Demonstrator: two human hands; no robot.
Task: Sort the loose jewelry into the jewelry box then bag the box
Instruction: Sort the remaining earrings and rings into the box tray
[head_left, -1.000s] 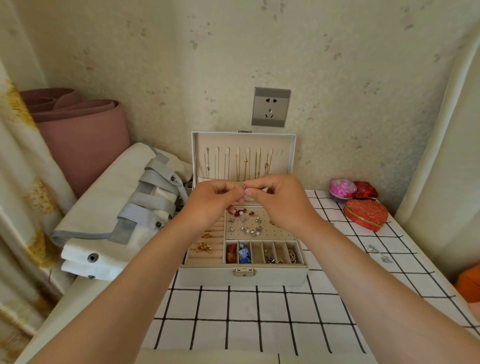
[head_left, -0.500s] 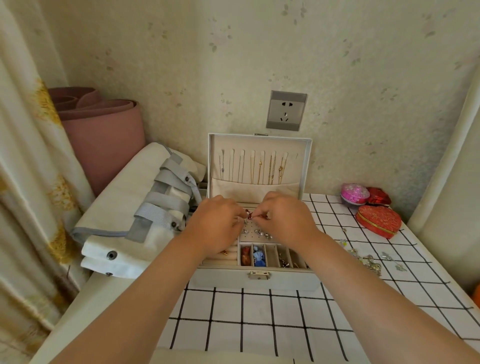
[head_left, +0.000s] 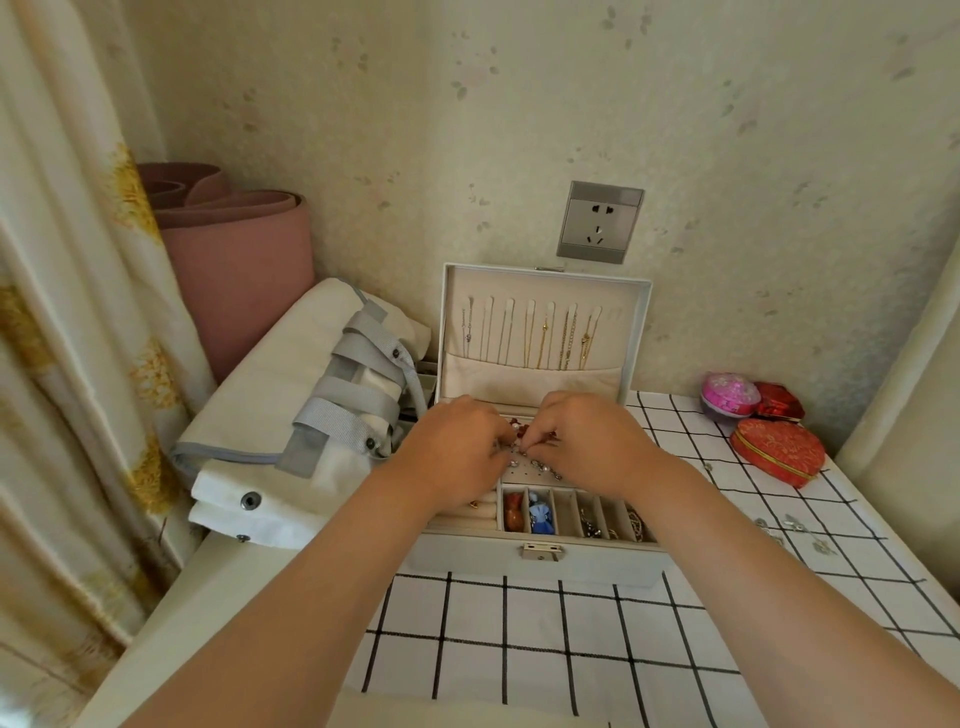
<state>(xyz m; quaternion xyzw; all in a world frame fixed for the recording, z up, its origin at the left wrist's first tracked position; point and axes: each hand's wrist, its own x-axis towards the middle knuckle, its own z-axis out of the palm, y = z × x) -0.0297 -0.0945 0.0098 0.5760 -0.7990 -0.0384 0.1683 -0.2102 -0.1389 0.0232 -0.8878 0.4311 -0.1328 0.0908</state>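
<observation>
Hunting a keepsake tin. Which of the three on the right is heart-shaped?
The big red tin, nearest the viewer; the pink tin is domed, the small red tin angular.

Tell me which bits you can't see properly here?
All in the head view:
- The small piece pinched between the left hand and right hand: too small, and the fingers cover it.
- The left compartments of the jewelry box: mostly hidden under the left wrist.
- The loose bits on the tablecloth: too tiny to name.
</observation>
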